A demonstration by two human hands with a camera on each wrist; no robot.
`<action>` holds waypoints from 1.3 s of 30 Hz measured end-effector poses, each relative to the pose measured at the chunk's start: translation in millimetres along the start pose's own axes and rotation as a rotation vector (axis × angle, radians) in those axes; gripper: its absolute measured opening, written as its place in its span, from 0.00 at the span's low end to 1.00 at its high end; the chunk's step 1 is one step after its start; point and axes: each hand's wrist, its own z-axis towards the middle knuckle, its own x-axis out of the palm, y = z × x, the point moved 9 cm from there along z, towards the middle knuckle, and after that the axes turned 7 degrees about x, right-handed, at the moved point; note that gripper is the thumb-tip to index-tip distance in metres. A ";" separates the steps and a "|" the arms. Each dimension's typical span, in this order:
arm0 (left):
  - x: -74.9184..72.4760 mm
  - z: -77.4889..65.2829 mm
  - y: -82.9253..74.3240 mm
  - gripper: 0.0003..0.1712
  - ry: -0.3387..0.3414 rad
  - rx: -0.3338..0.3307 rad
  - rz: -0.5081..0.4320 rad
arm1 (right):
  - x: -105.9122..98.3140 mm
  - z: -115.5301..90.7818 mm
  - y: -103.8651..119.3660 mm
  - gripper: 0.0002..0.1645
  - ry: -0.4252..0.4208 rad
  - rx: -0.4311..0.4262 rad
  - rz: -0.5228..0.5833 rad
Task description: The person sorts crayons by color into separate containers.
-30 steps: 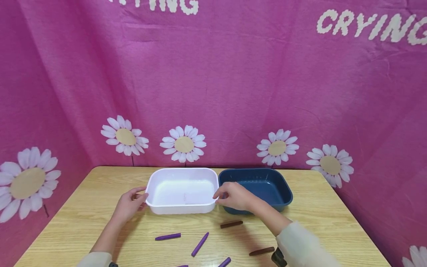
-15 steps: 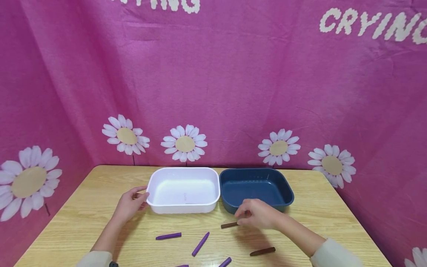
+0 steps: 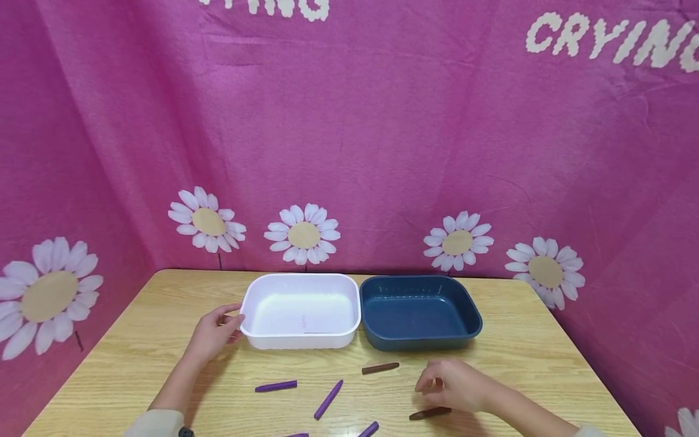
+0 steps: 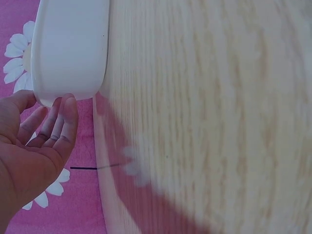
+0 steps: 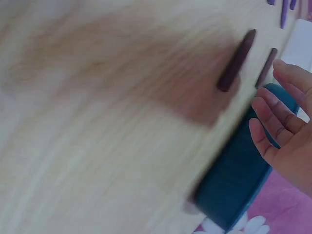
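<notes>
My left hand (image 3: 213,332) holds the left end of a white plastic bin (image 3: 300,342), its thumb at the rim and its fingers against the outer wall. In the left wrist view, the fingertips meet the end of that bin. Over the table's right front, my right hand (image 3: 454,385) has loosely bent fingers with nothing between them. Just below it lies a dark brown crayon (image 3: 429,413). Another brown crayon (image 3: 380,368) lies to its left, in front of a dark blue bin (image 3: 423,344). The right wrist view shows the hand apart from the nearer brown crayon (image 5: 237,61).
Several purple crayons lie scattered at the front, among them one crayon (image 3: 275,386) lying crosswise and another crayon (image 3: 328,400) set at a slant. Both bins stand side by side at the back of the wooden table (image 3: 164,315). A pink flowered cloth (image 3: 349,152) hangs behind.
My right hand has left the right end of the white bin and moved right and toward me, past the first brown crayon to the nearer one. My left hand has stayed at the bin.
</notes>
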 end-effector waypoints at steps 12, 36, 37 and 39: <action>-0.5 -1.3 1.0 0.25 0.006 -0.015 0.003 | 18.4 -15.1 -20.7 0.07 0.057 0.065 0.084; 0.5 -3.1 -1.1 0.25 0.006 -0.021 0.012 | 31.7 -17.0 -27.7 0.05 0.110 0.169 0.130; 0.5 -3.2 -1.0 0.25 0.006 -0.022 0.013 | 28.8 -16.0 -25.1 0.04 0.090 0.145 0.111; 0.3 -3.1 -1.0 0.25 0.005 -0.022 0.014 | 21.7 -14.0 -18.7 0.04 0.040 0.088 0.073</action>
